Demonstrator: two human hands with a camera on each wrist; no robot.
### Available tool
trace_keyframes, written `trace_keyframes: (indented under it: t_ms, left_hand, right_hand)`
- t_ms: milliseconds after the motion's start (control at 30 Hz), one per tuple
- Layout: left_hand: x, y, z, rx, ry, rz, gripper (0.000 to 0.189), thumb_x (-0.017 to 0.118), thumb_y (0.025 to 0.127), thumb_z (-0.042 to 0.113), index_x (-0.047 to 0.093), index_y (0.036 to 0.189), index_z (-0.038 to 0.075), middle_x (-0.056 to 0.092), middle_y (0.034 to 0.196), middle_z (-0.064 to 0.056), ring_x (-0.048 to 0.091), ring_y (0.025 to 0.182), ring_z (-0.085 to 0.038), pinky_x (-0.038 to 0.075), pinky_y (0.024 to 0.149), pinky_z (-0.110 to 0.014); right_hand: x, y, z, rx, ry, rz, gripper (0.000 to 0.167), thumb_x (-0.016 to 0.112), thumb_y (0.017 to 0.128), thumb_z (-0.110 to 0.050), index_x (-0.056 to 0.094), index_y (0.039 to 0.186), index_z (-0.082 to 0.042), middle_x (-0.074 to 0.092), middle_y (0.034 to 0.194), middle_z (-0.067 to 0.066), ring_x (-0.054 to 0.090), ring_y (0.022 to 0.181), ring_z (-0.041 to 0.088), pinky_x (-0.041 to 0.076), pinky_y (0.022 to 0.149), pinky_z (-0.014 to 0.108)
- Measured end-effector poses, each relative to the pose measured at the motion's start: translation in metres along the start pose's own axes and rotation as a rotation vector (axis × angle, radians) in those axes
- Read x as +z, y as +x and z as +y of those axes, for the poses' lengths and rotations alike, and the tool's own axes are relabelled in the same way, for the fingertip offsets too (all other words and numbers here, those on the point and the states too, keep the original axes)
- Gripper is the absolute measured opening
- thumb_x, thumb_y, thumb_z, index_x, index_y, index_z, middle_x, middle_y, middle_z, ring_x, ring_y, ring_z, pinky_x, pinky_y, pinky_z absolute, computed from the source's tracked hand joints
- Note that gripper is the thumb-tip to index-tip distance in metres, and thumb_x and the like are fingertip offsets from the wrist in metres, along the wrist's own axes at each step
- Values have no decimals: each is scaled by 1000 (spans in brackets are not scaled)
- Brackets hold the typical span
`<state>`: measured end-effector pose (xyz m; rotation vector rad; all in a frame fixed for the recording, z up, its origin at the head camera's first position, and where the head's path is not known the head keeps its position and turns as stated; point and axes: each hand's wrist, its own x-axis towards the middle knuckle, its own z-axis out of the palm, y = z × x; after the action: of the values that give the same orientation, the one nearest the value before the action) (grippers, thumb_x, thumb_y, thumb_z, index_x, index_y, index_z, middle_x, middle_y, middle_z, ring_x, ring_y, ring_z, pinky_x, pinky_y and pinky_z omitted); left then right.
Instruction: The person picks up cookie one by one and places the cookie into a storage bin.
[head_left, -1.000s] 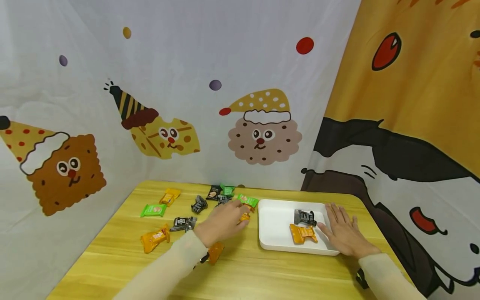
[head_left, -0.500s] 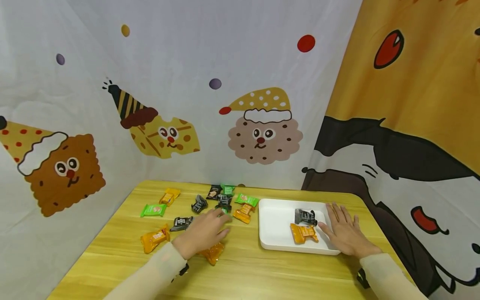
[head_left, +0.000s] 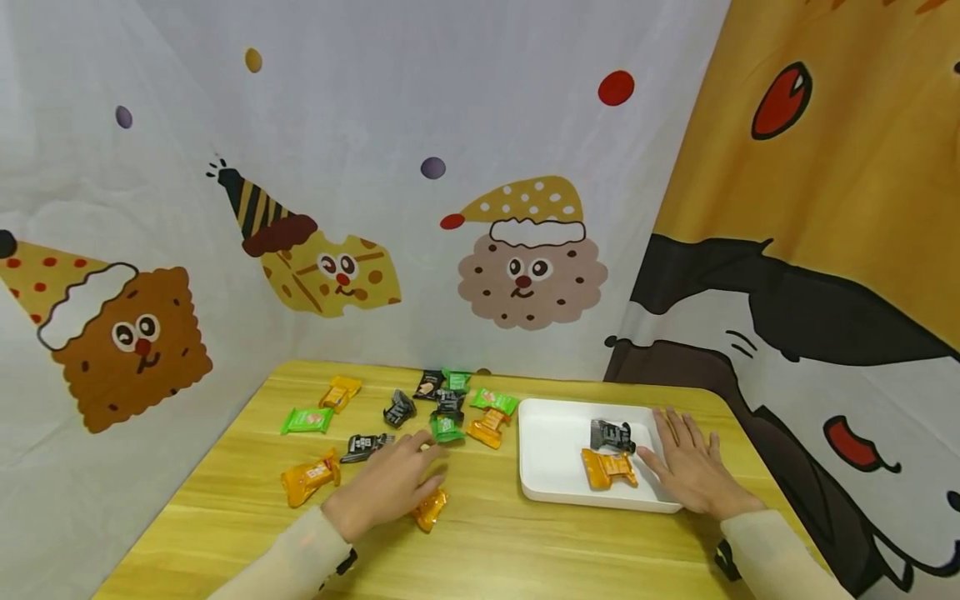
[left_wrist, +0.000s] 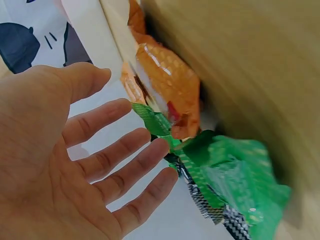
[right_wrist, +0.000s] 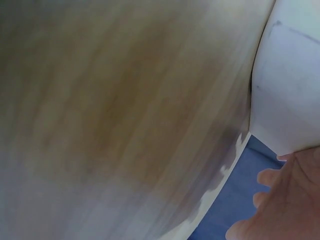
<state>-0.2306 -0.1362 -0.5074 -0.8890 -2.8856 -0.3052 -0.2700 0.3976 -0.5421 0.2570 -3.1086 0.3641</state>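
My left hand [head_left: 388, 490] is over the table with nothing in its grasp. In the left wrist view its fingers are spread and loosely bent, near an orange wrapped candy [left_wrist: 170, 85] and a green wrapped candy [left_wrist: 240, 175]. In the head view it partly covers another orange candy [head_left: 431, 510] beneath it. A green candy [head_left: 447, 429] lies just beyond the fingertips. My right hand [head_left: 693, 467] rests with straight fingers on the right side of a white tray [head_left: 551, 454]. Inside the tray are a black candy [head_left: 612, 435] and an orange candy [head_left: 608, 468].
Several more wrapped candies lie left of the tray: green [head_left: 307, 420], yellow-orange [head_left: 340, 393], black [head_left: 400, 409], black [head_left: 363, 447] and orange [head_left: 310, 478]. A printed cloth [head_left: 352, 100] hangs behind the wooden table [head_left: 510, 550].
My left hand has moved left and towards me, away from the candies beside the tray, uncovering the green and orange ones there. My right hand stays at the tray.
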Motion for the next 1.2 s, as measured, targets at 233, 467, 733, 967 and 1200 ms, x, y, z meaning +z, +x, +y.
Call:
trace_keyframes:
  t_ms: [233, 467, 733, 967, 1200]
  left_hand:
    - [1, -14, -5, 26, -25, 5, 42, 80, 113, 30, 76, 150, 12, 73, 148, -15, 78, 121, -31, 69, 107, -59]
    - [1, -24, -6, 32, -54, 2, 47, 80, 112, 35, 74, 155, 16, 71, 154, -15, 76, 123, -28, 70, 104, -59]
    - [0, -34, -5, 23, -115, -71, 55, 81, 111, 46, 72, 158, 18, 63, 168, -19, 68, 148, -43, 54, 120, -81]
    - [-1, -38, -10, 58, -162, -140, 63, 83, 107, 54, 69, 160, 23, 65, 166, -11, 65, 151, -40, 47, 126, -84]
    - [-2, -39, -17, 131, -127, -182, 69, 87, 103, 56, 68, 162, 26, 67, 163, -4, 66, 149, -34, 51, 128, -74]
  right_hand:
    - [0, 1, 1, 6, -5, 0, 97, 46, 121, -66, 11, 187, -3, 13, 189, 40, 10, 173, 69, 4, 129, 100]
    - [0, 1, -1, 14, 0, 2, 98, 48, 121, -66, 12, 186, -2, 13, 189, 40, 9, 173, 70, 3, 129, 100]
    - [0, 1, -2, 18, 3, -7, 100, 50, 120, -67, 12, 186, -2, 13, 189, 40, 8, 173, 70, 2, 129, 99]
    - [-1, 0, -3, 17, -16, -1, 99, 49, 120, -67, 14, 186, -2, 15, 188, 40, 10, 173, 70, 4, 129, 99]
    - [-1, -1, -4, 20, -23, 2, 100, 49, 120, -67, 14, 186, -1, 16, 188, 40, 12, 172, 70, 5, 129, 100]
